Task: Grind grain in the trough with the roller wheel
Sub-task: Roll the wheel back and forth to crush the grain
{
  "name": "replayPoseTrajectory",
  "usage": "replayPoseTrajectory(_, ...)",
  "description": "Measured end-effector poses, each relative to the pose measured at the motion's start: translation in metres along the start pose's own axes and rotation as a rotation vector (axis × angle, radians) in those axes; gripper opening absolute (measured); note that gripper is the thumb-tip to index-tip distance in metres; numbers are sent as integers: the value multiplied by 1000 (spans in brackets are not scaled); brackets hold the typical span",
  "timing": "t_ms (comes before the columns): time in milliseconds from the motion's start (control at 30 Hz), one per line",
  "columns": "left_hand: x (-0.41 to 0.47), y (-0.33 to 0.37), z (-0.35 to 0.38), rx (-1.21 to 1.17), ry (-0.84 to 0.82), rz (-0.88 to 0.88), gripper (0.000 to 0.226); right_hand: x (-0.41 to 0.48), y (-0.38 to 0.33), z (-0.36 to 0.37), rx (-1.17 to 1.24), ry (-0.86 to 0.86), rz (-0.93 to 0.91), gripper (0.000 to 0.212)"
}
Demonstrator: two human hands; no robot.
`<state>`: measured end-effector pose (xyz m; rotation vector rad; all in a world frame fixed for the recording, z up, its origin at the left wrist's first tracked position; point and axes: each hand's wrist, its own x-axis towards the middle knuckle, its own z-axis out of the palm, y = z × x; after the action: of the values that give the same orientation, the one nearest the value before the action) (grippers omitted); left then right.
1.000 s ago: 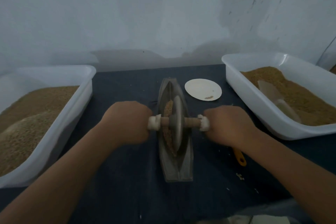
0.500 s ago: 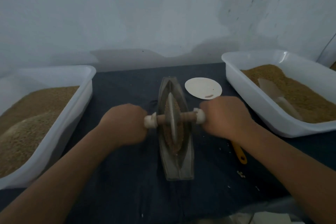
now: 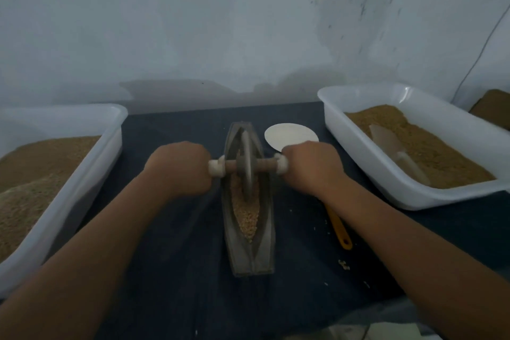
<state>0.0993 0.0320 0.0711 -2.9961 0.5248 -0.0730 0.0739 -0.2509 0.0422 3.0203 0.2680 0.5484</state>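
head view: left hand (image 3: 179,171) and right hand (image 3: 311,168) grip the crosswise axle of the roller wheel (image 3: 247,174), trough (image 3: 252,259) lying lengthwise away.

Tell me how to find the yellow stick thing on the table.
Start at the big white tub on the right, then look at the dark cloth between it and the grey trough. There, poking out from under the right forearm, lies a thin handle. It is the only bright yellow-orange thing on the table.
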Motion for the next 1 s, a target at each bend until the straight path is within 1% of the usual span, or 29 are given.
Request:
replayPoseTrajectory(67, -26, -4, 7, 1, -21, 65, 21, -29, 4, -4, -17, -42, -65, 35)
replayPoseTrajectory(167, -40, -6, 15, 12, 10, 100, 23, -49, 7, -11, 6, -36, -107, 29)
replayPoseTrajectory(233, -29, -3, 13, -1, 1, 55, 24, -37, 6, -6, -15, -24, -77, 32)
replayPoseTrajectory(333, 3, 1, 9, -36, 17, -75, 25, 10, -1, 0, -45, -16, 12, 36)
replayPoseTrajectory(433, 19, -1, 8, -119, -11, -143, 21, 35, -8, -6, -61, 67, 10, 38)
replayPoseTrajectory(467, 17, -2, 8, -144, -40, -137, 20, 34, -9, -10, -58, 67, 3, 36)
replayPoseTrajectory(533, 2, -5, 11, -169, -90, -98, 18, 20, -6, -14, -43, 0, -26, 25)
replayPoseTrajectory(600, -23, -9, 16, -174, -103, -14, 21, -10, -2, -18, -40, -38, -97, 27)
replayPoseTrajectory(667, -47, -11, 21, -159, -90, 56, 22, -40, 1, -25, 4, 6, -185, 30)
replayPoseTrajectory(733, -56, -12, 26, -148, -72, 67, 22, -51, 5, -24, -16, 45, -216, 29)
replayPoseTrajectory(800, -44, -10, 23, -124, -70, 42, 24, -34, 5, -15, -40, 2, -174, 33)
replayPoseTrajectory(833, -32, -7, 18, -100, -55, 24, 25, -20, 3, -11, -31, -59, -109, 34)
replayPoseTrajectory(867, -18, -3, 13, -73, -27, -1, 26, -6, 3, -6, -21, -83, -46, 37)
replayPoseTrajectory(933, 10, 1, -2, -41, 9, -63, 25, 17, 1, 2, 8, -40, 28, 39)
replayPoseTrajectory(1000, 25, 1, -13, -54, -43, -81, 24, 27, -1, 4, 33, -2, 45, 37)
